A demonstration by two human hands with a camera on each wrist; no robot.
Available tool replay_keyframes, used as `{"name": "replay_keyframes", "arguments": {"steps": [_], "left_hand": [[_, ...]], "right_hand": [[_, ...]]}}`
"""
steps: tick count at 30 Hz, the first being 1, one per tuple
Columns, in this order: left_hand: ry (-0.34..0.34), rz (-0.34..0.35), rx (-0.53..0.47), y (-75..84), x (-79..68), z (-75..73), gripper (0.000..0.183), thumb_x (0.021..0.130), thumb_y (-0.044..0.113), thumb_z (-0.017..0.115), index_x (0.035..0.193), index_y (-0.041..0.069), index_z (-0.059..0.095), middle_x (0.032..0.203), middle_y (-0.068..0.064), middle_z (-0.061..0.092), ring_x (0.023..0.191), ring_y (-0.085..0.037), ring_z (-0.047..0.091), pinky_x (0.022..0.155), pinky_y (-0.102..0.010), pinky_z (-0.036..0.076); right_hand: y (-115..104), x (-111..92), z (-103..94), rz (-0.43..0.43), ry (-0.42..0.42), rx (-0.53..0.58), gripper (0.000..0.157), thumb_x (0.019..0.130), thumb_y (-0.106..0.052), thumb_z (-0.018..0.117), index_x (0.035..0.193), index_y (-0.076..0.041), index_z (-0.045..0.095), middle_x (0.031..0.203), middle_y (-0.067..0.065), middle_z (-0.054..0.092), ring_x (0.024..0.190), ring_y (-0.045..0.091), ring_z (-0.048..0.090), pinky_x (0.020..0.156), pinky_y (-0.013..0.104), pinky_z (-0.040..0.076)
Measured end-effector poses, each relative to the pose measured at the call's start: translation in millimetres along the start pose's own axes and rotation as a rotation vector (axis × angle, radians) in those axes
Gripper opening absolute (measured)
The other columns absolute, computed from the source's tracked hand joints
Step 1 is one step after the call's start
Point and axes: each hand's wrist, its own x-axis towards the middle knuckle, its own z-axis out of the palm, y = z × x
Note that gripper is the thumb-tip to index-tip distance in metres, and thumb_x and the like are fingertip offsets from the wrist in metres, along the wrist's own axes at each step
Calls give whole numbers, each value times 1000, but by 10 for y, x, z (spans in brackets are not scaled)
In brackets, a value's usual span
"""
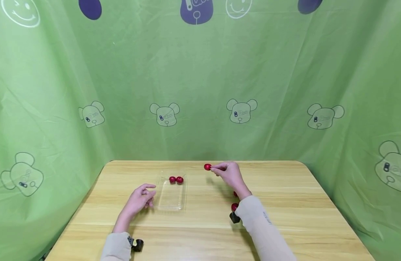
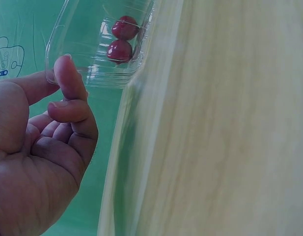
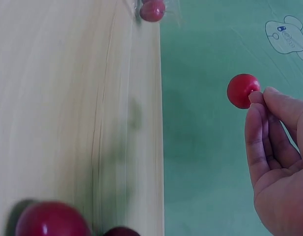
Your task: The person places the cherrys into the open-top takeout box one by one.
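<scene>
Plainly, in the head view the right hand (image 1: 232, 175) pinches the held cherry (image 1: 207, 166), a glossy red ball, above the wood-grained counter (image 1: 200, 232) near its far edge, to the right of a tray (image 1: 170, 198). That tray is thin clear plastic, rectangular, its long axis running from near to far. At its far end sit two paired cherries (image 1: 176, 180), side by side, thin stems splaying outward. The left hand (image 1: 138, 201) holds nothing, its fingers loosely bent just beside the tray. Two loose cherries (image 1: 234, 207), partly hidden, lie by the right sleeve (image 1: 260, 224). Behind hangs a creased green curtain (image 1: 200, 72) printed with bear heads.

In the left wrist view, the tray's walls look shiny and ridged; fingers overlap its corner, but I cannot tell whether they touch it.

In the right wrist view, thumb and fingertips close on the held cherry's dimpled end, which points toward the hand. The fruit is smooth, almost spherical, about as long as wide. The loose cherries show at the bottom edge.
</scene>
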Motion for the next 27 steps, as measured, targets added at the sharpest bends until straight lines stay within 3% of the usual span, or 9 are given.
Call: {"name": "replay_keyframes", "arguments": {"steps": [10,22,27], "left_hand": [[-1,3,7,16,-19,0,40,101,16,67,138,2,59,82,-19,68,61,-18,62,54,-25,49],[0,6,6,13,-19,-5,40,101,14,66,138,0,58,83,-19,68,61,-16,62,54,-24,49],[-2,11,18,16,-17,-4,40,102,13,65,138,-2,57,82,-19,68,59,-16,62,53,-24,48]], "right_hand": [[-149,-12,150,-32,-25,37,10,91,-15,81,98,-10,84,91,12,79,75,14,70,65,25,55],[-228,-13,332,-37,-54,71,8,90,-14,81,97,-10,83,87,6,79,72,12,69,65,28,58],[-255,-22,389,-46,-62,95,8,90,-14,81,97,-10,83,89,12,79,71,11,69,65,28,58]]}}
